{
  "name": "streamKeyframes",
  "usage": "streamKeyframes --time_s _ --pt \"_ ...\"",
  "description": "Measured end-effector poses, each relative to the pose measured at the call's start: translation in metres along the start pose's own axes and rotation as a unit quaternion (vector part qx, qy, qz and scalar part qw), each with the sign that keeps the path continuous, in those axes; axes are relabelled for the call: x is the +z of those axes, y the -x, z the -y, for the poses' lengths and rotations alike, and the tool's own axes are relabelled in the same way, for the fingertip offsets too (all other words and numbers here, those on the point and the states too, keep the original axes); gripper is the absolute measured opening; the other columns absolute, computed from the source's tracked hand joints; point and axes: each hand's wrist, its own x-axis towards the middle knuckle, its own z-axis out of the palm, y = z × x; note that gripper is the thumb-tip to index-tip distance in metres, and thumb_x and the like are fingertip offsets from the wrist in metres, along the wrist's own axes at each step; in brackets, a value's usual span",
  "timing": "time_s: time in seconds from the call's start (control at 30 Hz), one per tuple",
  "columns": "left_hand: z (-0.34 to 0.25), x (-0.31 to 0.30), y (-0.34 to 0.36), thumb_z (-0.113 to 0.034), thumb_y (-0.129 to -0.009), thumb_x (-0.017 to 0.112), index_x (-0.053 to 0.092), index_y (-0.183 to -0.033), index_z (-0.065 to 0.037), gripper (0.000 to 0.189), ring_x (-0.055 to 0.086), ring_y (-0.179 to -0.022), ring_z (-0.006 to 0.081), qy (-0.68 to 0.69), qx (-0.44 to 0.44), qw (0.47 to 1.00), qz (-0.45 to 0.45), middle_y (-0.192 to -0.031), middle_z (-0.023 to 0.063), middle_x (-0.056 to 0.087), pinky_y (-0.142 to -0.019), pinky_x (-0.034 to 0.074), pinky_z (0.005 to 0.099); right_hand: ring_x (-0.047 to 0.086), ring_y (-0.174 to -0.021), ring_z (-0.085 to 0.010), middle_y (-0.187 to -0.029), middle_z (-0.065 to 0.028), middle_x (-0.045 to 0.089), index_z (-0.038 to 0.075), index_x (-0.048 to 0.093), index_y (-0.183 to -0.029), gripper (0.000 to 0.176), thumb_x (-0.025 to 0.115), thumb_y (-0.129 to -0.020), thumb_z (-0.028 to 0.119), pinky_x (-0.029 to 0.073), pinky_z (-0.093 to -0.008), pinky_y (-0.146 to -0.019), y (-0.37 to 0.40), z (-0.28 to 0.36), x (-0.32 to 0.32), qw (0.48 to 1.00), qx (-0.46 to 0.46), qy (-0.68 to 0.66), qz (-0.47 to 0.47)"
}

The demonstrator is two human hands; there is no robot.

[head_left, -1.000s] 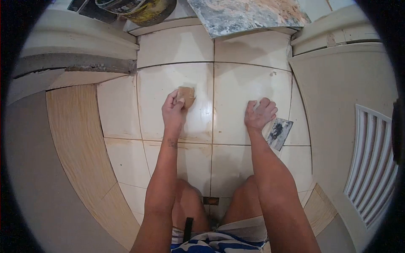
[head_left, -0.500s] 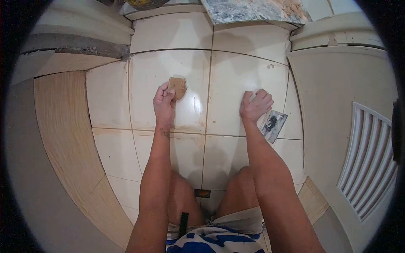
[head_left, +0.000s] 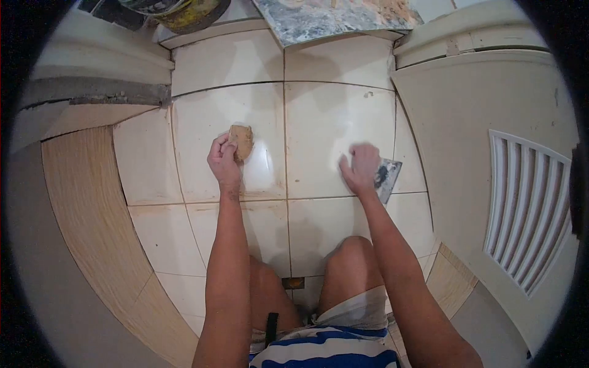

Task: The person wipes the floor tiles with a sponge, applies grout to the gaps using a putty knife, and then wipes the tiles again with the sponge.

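My left hand [head_left: 223, 161] pinches a flat brown scraper [head_left: 242, 142], square at its top left and smeared with tan paste along its right side. It is over the large cream floor tile [head_left: 208, 110] on the left. My right hand [head_left: 361, 167] is blurred by motion, with the thumb apart from the bent fingers and nothing visible in it. Just right of that hand lies a small rectangular piece [head_left: 388, 176] stained black and grey, its left part hidden behind the hand. Tan paste marks the joint line [head_left: 245, 200] below my left hand.
At the top a stained board [head_left: 331, 24] carries orange-tan paste. Beside it stands a dirty yellow-and-black bucket [head_left: 190, 15]. A door with a white louvred vent [head_left: 527, 208] is on the right; wood-look tile [head_left: 92, 202] runs along the left. A small drain [head_left: 293, 283] lies between my knees.
The whole view has shifted, showing more of the bucket at top left. My right hand has drawn slightly toward me and covers more of the stained piece. My left hand still holds the scraper.
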Motion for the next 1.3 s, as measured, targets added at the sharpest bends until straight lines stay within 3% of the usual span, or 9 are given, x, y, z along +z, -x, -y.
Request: streamKeyframes --time_s 0.07,0.13,0.17,0.23,0.33,0.6,0.8,0.97,1.3 --pt "0.002 -0.002 0.001 0.003 -0.084 0.055 0.062 -0.106 0.005 0.023 0.061 -0.085 0.0115 0.011 -0.005 1.000 0.000 -0.097 0.0082 0.066 -0.079 0.050 0.0255 0.049 -0.095 -0.0346 -0.094 -0.0128 0.054 0.008 0.057 -0.091 0.025 0.064 -0.077 0.028 0.040 -0.0499 -0.078 0.037 -0.031 -0.011 0.993 0.100 0.056 0.026" --pt "0.003 -0.002 0.001 0.001 -0.085 0.055 0.062 -0.107 0.006 0.024 0.061 -0.088 0.0127 -0.003 -0.007 1.000 -0.006 -0.098 0.0091 0.066 -0.080 0.050 0.0258 0.049 -0.097 -0.0347 -0.099 -0.0143 0.053 0.008 0.056 -0.095 0.024 0.057 -0.082 0.029 0.041 -0.0502 -0.079 0.042 -0.026 -0.046 0.894 0.435 0.053 0.095" --pt "0.002 -0.003 0.002 0.001 -0.085 0.055 0.062 -0.107 0.006 0.024 0.061 -0.088 0.0127 -0.002 -0.008 1.000 -0.003 -0.098 0.0091 0.066 -0.080 0.050 0.0258 0.049 -0.097 -0.0347 -0.099 -0.0143 0.053 0.008 0.056 -0.095 0.024 0.057 -0.082 0.029 0.041 -0.0502 -0.079 0.045 -0.033 -0.039 0.893 0.437 0.055 0.093" --pt "-0.001 -0.001 0.003 -0.005 -0.086 0.054 0.062 -0.110 0.006 0.028 0.060 -0.091 0.0157 -0.069 -0.005 0.997 -0.014 -0.101 0.0078 0.064 -0.084 0.049 0.0287 0.049 -0.097 -0.0346 -0.103 -0.0153 0.051 0.008 0.055 -0.100 0.027 0.051 -0.086 0.030 0.041 -0.0506 -0.080 0.043 -0.043 -0.016 0.837 0.504 0.166 -0.135" --pt "-0.010 0.004 0.006 -0.006 -0.087 0.055 0.062 -0.111 0.006 0.027 0.060 -0.092 0.0165 -0.033 -0.028 0.999 0.000 -0.101 0.0085 0.065 -0.084 0.050 0.0289 0.048 -0.097 -0.0350 -0.106 -0.0159 0.049 0.006 0.053 -0.104 0.032 0.049 -0.084 0.031 0.041 -0.0502 -0.081 0.014 -0.025 0.012 0.797 0.545 0.213 -0.146" --pt "-0.007 0.015 0.001 0.000 -0.094 0.050 0.052 -0.124 0.004 0.030 0.061 -0.108 0.0232 0.032 -0.075 0.996 0.043 -0.119 0.0156 0.060 -0.095 0.050 0.0357 0.047 -0.093 -0.0355 -0.101 -0.0173 0.049 0.004 0.053 -0.102 0.034 0.050 -0.081 0.030 0.038 -0.0498 -0.077 0.001 -0.018 0.013 0.781 0.556 0.249 -0.135" --pt "-0.025 0.158 0.012 -0.005 -0.092 0.057 0.061 -0.113 0.004 0.023 0.064 -0.100 0.0179 -0.217 0.119 0.942 0.225 -0.108 0.0110 0.067 -0.089 0.048 0.0282 0.047 -0.091 -0.0347 -0.098 -0.0174 0.048 0.002 0.052 -0.098 0.032 0.051 -0.080 0.029 0.039 -0.0498 -0.073 0.001 -0.016 0.009 0.805 0.511 0.238 -0.184" --pt "-0.014 0.251 -0.003 -0.001 -0.088 0.056 0.066 -0.112 -0.005 0.026 0.065 -0.101 0.0273 -0.290 0.279 0.862 0.309 -0.108 0.0130 0.068 -0.091 0.049 0.0339 0.046 -0.090 -0.0346 -0.097 -0.0175 0.048 0.002 0.051 -0.098 0.032 0.052 -0.079 0.028 0.038 -0.0500 -0.073 0.000 -0.013 0.005 0.807 0.523 0.228 -0.152" --pt "0.001 0.299 0.005 0.005 -0.076 0.056 0.066 -0.111 -0.008 0.038 0.061 -0.107 0.0316 -0.357 0.446 0.743 0.349 -0.108 0.0100 0.068 -0.097 0.048 0.0406 0.046 -0.094 -0.0358 -0.104 -0.0179 0.049 0.002 0.051 -0.105 0.036 0.054 -0.079 0.027 0.037 -0.0510 -0.075 0.001 -0.014 0.004 0.813 0.536 0.176 -0.143"
